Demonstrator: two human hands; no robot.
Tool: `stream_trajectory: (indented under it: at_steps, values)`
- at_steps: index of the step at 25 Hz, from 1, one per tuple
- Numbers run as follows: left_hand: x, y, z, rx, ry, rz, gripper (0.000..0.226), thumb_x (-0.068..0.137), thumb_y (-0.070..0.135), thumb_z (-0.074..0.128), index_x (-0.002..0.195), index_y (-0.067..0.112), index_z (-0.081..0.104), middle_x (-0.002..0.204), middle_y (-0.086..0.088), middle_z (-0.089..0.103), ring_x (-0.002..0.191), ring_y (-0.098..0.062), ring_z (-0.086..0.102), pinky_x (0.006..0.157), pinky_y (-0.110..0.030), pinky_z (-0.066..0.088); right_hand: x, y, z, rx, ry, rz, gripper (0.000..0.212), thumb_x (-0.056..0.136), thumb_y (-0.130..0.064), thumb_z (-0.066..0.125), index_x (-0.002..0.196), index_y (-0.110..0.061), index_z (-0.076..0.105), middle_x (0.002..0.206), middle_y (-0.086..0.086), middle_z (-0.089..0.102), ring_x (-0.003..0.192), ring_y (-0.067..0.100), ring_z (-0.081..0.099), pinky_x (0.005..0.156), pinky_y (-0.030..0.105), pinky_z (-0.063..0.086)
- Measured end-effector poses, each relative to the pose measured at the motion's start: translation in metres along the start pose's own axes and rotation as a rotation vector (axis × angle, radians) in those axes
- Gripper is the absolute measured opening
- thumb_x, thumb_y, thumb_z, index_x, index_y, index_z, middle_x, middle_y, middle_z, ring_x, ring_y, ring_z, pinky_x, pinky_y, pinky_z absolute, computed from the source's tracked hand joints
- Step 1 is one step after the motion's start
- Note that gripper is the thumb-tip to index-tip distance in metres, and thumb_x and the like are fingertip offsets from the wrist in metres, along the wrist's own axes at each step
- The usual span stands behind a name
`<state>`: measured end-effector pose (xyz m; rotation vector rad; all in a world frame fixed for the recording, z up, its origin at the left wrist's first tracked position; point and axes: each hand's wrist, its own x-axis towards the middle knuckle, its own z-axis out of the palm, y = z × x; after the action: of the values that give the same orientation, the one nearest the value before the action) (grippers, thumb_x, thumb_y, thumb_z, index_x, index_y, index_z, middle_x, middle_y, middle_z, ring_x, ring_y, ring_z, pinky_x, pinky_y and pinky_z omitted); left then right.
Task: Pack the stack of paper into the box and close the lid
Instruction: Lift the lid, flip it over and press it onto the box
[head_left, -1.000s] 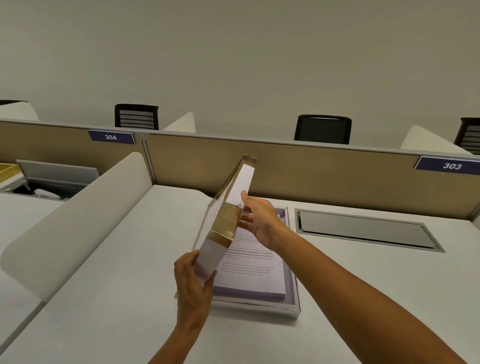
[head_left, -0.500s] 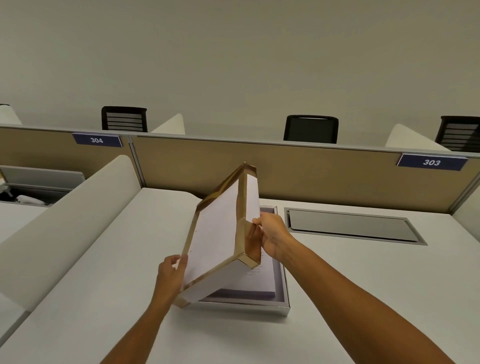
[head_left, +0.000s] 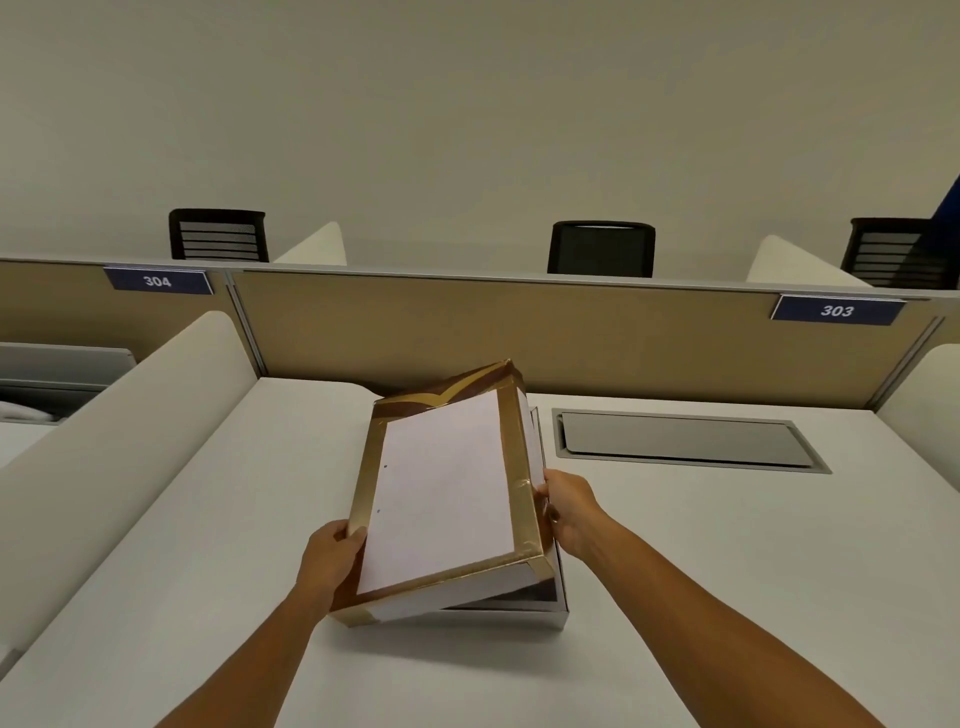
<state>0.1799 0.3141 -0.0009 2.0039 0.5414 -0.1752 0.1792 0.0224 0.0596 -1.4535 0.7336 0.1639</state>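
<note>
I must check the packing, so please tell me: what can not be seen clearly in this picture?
- Paper: head view, hidden under the lid; whether it lies flat in the box cannot be told.
- Left hand and right hand: fingers partly behind the lid's edges.
- Box's far side: covered by the tilted lid.

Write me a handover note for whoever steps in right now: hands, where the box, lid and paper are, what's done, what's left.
Left hand: gripping the lid's near-left edge.
Right hand: gripping the lid's right edge.
Lid: gold-trimmed, tilted over the box, left side raised, not seated.
Box: on the white desk, mostly hidden under the lid; the paper inside cannot be seen from here.
Done: lid brought over the box.
Left: line up the lid, lower it flat, press it closed.
</note>
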Motion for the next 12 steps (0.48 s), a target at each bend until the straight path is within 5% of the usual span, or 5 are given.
stream_trajectory:
  at_steps: [4,12]
  values:
    - [-0.004,-0.003,0.003,0.026,0.009,0.104,0.032,0.097,0.019,0.056,0.127,0.008,0.057,0.125,-0.013,0.063,0.113,-0.033,0.057,0.102,-0.045,0.046,0.002,0.010,-0.003,-0.065,0.082,0.048,0.028,0.100,-0.018,0.038,0.100,-0.001,0.061,0.092,0.017,0.060,0.081,0.024,0.056,0.067,0.032,0.046]
    - [-0.013,0.003,0.009,0.060,0.033,0.196,0.040,0.095,0.017,0.059,0.134,0.008,0.054,0.137,-0.016,0.058,0.123,-0.037,0.055,0.105,-0.048,0.044,-0.004,0.031,-0.009,-0.126,0.183,0.012,0.036,0.098,-0.047,0.043,0.080,-0.018,0.053,0.084,0.003,0.055,0.084,0.022,0.054,0.084,0.037,0.050]
